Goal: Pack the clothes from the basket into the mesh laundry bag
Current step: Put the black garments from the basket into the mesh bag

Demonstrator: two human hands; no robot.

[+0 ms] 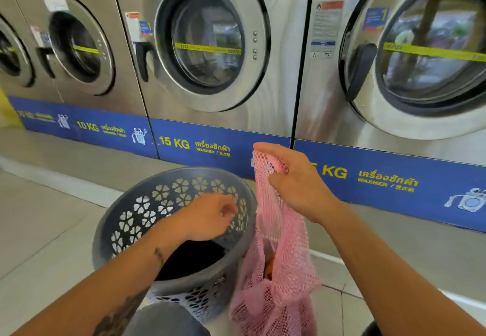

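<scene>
Beside the grey laundry basket (pixel 136 212), the right hand (pixel 294 177) pinches the pink mesh laundry bag (pixel 278 270); the left hand (pixel 207 217) hovers slack-fingered over dark clothes (pixel 192 259); washers (pixel 207 43) stand behind.

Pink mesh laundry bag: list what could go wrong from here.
1. The right hand pinches only the top edge of the pink mesh laundry bag, so its mouth may hang shut.
2. The left hand is empty over the grey flower-cutout plastic basket; dark clothes lie deep inside and could snag.
</scene>
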